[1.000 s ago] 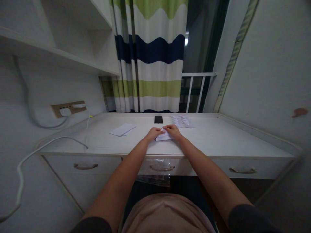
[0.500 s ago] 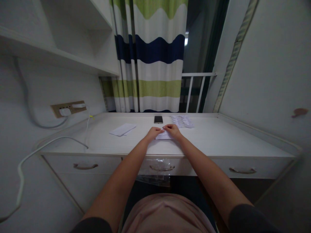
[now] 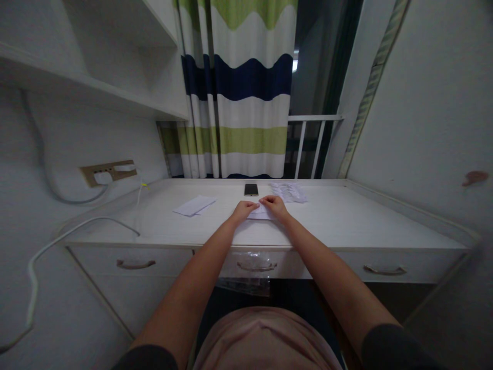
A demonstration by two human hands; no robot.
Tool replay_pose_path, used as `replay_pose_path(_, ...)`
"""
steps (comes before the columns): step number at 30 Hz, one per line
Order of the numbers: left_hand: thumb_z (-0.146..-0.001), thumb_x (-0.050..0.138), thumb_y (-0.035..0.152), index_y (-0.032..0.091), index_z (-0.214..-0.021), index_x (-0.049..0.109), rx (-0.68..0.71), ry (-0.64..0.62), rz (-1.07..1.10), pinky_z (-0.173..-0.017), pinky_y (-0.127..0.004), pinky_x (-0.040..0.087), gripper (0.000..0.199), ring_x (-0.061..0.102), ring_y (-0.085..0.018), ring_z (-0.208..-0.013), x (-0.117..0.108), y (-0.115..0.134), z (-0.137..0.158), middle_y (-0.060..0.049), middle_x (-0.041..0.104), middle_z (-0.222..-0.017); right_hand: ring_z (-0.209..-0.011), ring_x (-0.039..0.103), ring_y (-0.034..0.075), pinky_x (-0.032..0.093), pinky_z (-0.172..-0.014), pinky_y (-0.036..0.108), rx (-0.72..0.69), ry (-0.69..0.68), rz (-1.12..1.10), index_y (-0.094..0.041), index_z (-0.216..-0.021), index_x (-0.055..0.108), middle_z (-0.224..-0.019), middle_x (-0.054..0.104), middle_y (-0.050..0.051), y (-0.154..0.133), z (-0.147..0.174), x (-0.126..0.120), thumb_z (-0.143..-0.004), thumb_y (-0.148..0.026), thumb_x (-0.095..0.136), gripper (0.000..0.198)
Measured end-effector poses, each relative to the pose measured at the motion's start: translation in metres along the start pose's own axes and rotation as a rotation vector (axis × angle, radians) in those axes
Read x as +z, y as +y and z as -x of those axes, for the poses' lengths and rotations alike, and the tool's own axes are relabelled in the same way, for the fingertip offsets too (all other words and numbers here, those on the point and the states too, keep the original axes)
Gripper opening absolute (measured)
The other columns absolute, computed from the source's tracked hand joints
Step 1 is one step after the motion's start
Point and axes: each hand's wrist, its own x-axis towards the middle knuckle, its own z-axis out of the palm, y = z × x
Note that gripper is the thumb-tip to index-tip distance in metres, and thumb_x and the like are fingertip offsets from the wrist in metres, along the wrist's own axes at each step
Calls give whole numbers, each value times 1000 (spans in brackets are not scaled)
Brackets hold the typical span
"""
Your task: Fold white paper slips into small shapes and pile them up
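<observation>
A small white sheet of paper [image 3: 261, 213] lies near the middle of the desk, under both my hands. At its left side my left hand [image 3: 244, 209] pinches the upper part of the paper with thumb and fingers. My right hand [image 3: 274, 205] grips the same paper from the right, its fingertips close to those of the left. The hands cover much of the paper, so its folds are hard to make out. Just behind them a dark phone [image 3: 251, 190] lies flat. Folded, creased white paper pieces [image 3: 290, 192] lie beyond my right hand.
A few flat white sheets [image 3: 194, 205] lie on the white desk [image 3: 346, 221] to the left. A white cable [image 3: 103, 218] arches over the desk's left end from a wall socket [image 3: 110, 172]. A striped curtain [image 3: 252, 113] hangs behind the desk. Drawer handles [image 3: 385, 271] stick out in front.
Both hands stay on the paper. The fingertips and the paper have shifted only slightly; the other things lie as before.
</observation>
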Motion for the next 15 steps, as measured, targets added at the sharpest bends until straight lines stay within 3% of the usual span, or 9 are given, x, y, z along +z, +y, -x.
replay_pose_path(15, -64, 62, 45, 12, -53, 60, 5, 23, 19, -51, -23, 30, 35, 41, -10, -53, -2, 1, 0, 3, 45, -45, -60, 52, 16, 39, -57, 28, 59, 113, -58, -14, -60, 65, -60, 63, 4, -1, 0, -4, -57, -46, 63, 32)
